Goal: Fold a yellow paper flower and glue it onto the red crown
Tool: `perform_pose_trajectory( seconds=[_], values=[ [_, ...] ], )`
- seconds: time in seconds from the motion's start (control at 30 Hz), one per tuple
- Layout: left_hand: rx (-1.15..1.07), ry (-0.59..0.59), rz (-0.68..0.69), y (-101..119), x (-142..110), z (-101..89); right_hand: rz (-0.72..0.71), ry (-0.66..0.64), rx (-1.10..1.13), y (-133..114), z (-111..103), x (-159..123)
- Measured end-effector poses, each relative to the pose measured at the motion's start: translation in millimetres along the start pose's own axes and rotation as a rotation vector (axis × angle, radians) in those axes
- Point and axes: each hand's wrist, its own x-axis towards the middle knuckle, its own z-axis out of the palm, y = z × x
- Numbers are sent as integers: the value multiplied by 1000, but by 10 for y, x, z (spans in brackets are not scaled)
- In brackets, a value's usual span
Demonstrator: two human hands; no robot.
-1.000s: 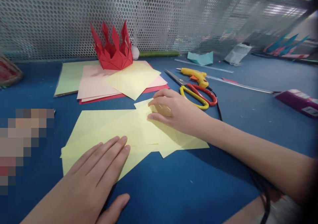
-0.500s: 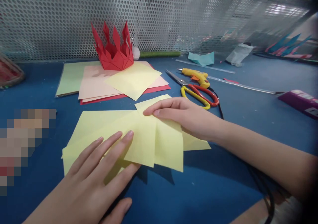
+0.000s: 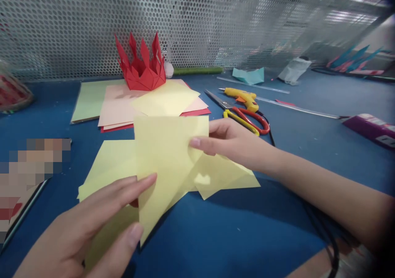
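Blue table (image 3: 240, 237); your right hand (image 3: 236, 140) pinches paper (image 3: 169, 154), left hand (image 3: 89, 224) spread at left edge; likely light, creasable: hold edges.

On the flat blue tabletop (image 3: 222, 241), loose yellow paper sheets (image 3: 115, 158) are spread in front of the multicoloured paper stack (image 3: 117, 109), on which the spiky red paper crown (image 3: 145, 82) is set; to its right, red-and-yellow-handled metal scissors (image 3: 227, 105) are laid before the yellow plastic glue gun (image 3: 243, 96)
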Motion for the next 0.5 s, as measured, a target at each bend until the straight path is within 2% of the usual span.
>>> perform_pose_trajectory(
  seconds=[0.1, 0.2, 0.33, 0.5],
  values=[
    [-74, -43, 63, 41, 112, -36, 61, -14, -181, 31, 12, -2],
    [-205, -72, 141, 146, 242, -45, 61, 9, -422, 39, 25, -1],
    [-168, -77, 244, 211, 303, -5, 3, -53, -604, 27, 45, -17],
    [-63, -97, 432, 164, 261, 22, -102, -75, -703, 15, 26, -29]
  ],
)
